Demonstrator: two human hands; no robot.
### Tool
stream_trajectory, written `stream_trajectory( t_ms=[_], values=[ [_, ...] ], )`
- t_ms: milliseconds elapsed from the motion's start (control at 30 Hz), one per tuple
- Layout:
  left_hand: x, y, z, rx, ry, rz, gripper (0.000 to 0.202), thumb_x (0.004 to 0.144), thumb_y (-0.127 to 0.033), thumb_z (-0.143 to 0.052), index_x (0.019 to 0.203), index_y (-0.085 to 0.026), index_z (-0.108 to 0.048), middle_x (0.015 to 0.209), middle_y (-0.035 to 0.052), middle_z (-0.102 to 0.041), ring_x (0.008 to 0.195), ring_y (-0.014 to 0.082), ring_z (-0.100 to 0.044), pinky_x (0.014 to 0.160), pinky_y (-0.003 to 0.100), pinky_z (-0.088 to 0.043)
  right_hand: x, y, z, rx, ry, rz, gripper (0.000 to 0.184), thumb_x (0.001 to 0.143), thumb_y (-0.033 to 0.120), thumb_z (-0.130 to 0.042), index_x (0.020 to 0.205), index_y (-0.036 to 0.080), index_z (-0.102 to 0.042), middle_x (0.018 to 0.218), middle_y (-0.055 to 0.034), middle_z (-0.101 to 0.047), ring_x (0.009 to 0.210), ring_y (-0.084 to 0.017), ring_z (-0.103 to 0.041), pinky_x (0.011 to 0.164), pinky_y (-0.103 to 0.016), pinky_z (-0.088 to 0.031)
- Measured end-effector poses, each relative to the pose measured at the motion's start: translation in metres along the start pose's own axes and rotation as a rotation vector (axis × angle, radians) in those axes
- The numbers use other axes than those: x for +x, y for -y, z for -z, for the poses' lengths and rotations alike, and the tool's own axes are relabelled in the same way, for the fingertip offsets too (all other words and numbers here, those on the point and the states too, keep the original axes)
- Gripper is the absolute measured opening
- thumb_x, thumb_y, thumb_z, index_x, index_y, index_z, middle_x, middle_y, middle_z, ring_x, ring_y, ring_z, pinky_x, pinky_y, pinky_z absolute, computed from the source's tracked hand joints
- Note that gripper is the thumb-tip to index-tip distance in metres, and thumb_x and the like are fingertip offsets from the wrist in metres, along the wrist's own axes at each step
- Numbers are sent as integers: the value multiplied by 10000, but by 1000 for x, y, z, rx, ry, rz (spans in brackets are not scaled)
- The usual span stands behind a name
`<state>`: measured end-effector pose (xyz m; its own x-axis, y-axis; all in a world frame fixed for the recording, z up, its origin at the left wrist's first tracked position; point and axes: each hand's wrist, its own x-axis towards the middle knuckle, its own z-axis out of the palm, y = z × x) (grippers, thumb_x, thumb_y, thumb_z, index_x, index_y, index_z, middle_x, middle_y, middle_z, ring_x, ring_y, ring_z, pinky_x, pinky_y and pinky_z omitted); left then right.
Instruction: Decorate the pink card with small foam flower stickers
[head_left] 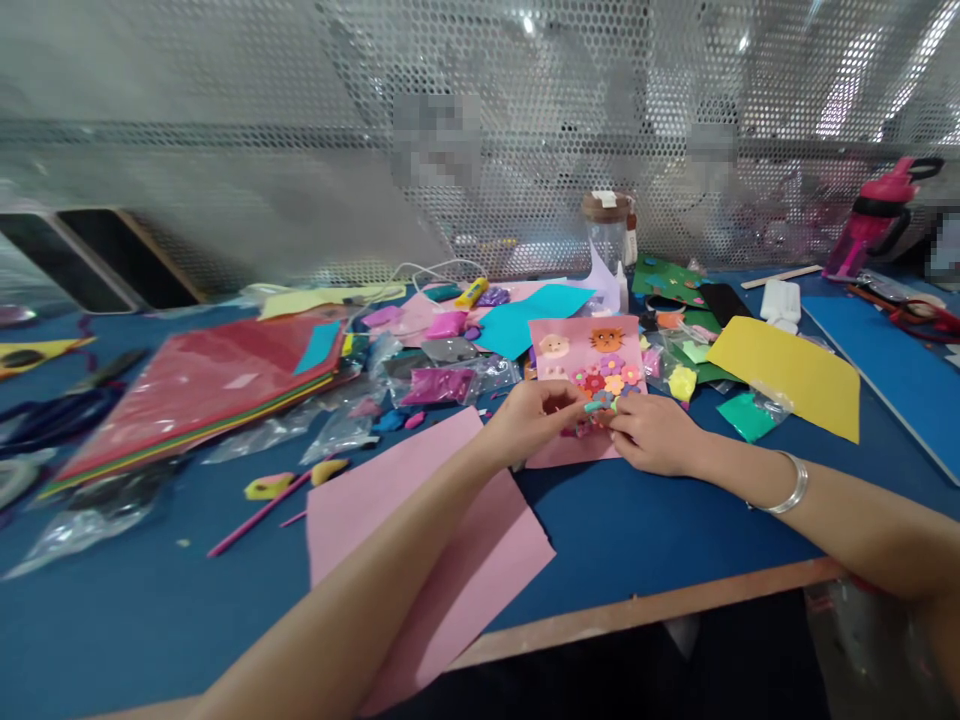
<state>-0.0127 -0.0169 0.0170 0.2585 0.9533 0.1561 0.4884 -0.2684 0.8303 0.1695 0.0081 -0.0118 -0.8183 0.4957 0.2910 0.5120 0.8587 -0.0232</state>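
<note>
– Two hands meet over one tiny thing. What is it?
– A small teal foam piece (598,405), as far as I can tell. The fingertips of the left hand (536,418) and the right hand (654,432) are both pinched shut on it.
– Where does it sit?
– Over the lower part of the pink card (581,345), touching or just beside the cluster of flower stickers (609,378) and below the orange cat face (607,339). The card lies flat on the blue bench (637,520), with the left hand at its lower left and the right hand at its lower right.
– How would it handle?
– Very light and soft, I'd judge, and easily bent. It is best taken by its edges with the fingertips only. The card looks thin and could slide unless pressed down.
– Anything close by?
– A loose pink paper sheet (420,500) lies under the left forearm. A yellow sheet (787,375) is off to the right.
</note>
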Motion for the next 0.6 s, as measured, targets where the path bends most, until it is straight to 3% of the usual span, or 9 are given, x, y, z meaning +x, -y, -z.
stream_trajectory(
  t_ms=[133,233,300,433,533,600],
  values=[
    [1,5,0,-71,-92,3,233,698,-358,-556,668,-127,-567,577,25,-604,519,124,-571,483,214,-465,0,0,1,11,-5,12,325,817,200,-354,996,122,-613,834,-84,-602,757,-176,-532,659,-288,-394],
    [2,12,1,10,-182,-36,229,683,-356,-576,688,-128,-585,610,39,-627,536,137,-586,502,227,-478,-1,0,2,8,2,6,329,815,195,-352,1019,126,-601,849,-87,-602,766,-175,-530,666,-288,-393],
    [3,15,2,162,-292,-92,205,697,-339,-560,720,-138,-600,664,44,-648,563,140,-594,539,237,-483,-1,0,2,-5,7,4,334,815,196,-353,1042,130,-589,846,-89,-599,757,-172,-527,655,-285,-390],
    [1,17,8,692,-522,-187,179,755,-290,-492,746,-175,-629,732,41,-667,694,182,-607,615,273,-457,-1,-1,1,-29,0,33,349,819,195,-348,1083,121,-563,843,-90,-592,750,-169,-519,639,-278,-385],
    [-1,16,14,972,-613,-182,179,771,-234,-472,746,-185,-643,776,47,-670,794,228,-589,645,317,-425,-2,-1,1,-45,4,38,333,817,193,-351,1053,122,-574,837,-89,-592,746,-167,-520,638,-277,-385],
    [-1,16,18,1042,-630,-183,169,762,-203,-477,749,-188,-645,842,49,-665,842,248,-569,674,351,-404,-2,-1,1,-51,6,35,323,815,193,-355,1034,122,-582,837,-89,-595,745,-168,-525,642,-277,-389]
  ],
)
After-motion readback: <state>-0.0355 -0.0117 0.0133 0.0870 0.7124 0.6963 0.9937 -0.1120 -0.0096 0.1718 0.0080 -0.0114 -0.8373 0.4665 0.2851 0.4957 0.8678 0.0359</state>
